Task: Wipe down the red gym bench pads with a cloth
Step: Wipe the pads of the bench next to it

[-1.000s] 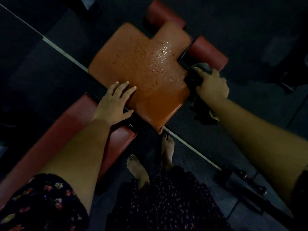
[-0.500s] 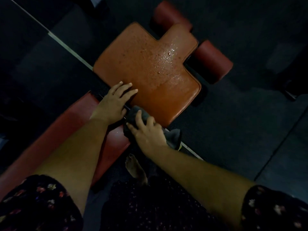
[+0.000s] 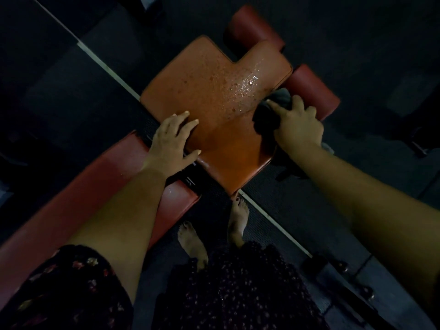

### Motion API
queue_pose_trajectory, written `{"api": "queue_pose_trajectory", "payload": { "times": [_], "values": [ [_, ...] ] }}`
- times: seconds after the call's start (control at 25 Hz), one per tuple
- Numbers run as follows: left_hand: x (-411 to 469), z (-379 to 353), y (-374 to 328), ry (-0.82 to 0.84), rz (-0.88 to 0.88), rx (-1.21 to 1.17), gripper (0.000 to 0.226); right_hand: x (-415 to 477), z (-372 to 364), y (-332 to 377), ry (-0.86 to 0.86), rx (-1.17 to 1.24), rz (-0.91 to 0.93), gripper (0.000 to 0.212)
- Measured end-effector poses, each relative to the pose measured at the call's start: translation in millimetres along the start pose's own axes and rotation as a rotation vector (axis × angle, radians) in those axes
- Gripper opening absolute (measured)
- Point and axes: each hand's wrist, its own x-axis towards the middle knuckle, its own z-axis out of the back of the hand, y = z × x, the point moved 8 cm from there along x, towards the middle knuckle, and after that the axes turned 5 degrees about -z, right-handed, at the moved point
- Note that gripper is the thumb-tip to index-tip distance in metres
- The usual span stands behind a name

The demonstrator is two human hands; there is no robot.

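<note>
The red T-shaped seat pad (image 3: 214,110) fills the middle of the view, its narrow stem pointing toward 1 o'clock. Water droplets (image 3: 242,85) bead and glint across the stem and the centre of the pad; the part toward 6 o'clock looks smooth and without droplets.

The right hand (image 3: 297,126) sits at the pad's 3 o'clock edge. Its fingers (image 3: 276,107) are clenched around a bunched dark grey cloth (image 3: 265,119), which is pressed against the pad's side there. More of the cloth trails down below the wrist, toward 5 o'clock.

The left hand (image 3: 171,141) lies flat on the pad's 8 o'clock corner, fingers (image 3: 184,125) released, straight and spread, the thumb pointing out along the near edge. It holds nothing.

The long red back pad (image 3: 90,186) runs from just beside that corner down to 8 o'clock, under the left forearm, with a dark gap between the two pads. Two red roller pads stand beyond the stem: one (image 3: 252,22) at 12 o'clock, the other (image 3: 312,91) at 2 o'clock, just behind the cloth.

A dark floor (image 3: 71,103) carries a pale line (image 3: 107,67) running diagonally beneath the bench. Two bare feet (image 3: 192,241) stand at 6 o'clock, above a dark flowered garment (image 3: 238,294).
</note>
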Motion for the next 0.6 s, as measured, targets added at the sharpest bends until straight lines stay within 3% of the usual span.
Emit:
{"api": "queue_pose_trajectory", "payload": {
  "times": [0.16, 0.32, 0.48, 0.6],
  "values": [
    [4, 4, 11, -0.033, -0.012, 0.074, 0.065, 1, 6, 29, -0.024, -0.005, 0.027, 0.064],
    [-1, 11, 33, -0.003, -0.033, 0.137, 0.067, -59, -11, 117, -0.005, -0.163, 0.374, 0.061],
    [-27, 1, 64, 0.055, 0.26, 0.222, 0.077, -94, -26, 165, -0.051, -0.252, 0.642, 0.054],
    [-38, -13, 68, 0.119, 0.303, 0.249, 0.08, -70, -15, 166, -0.051, -0.2, 0.672, 0.055]
  ]
}}
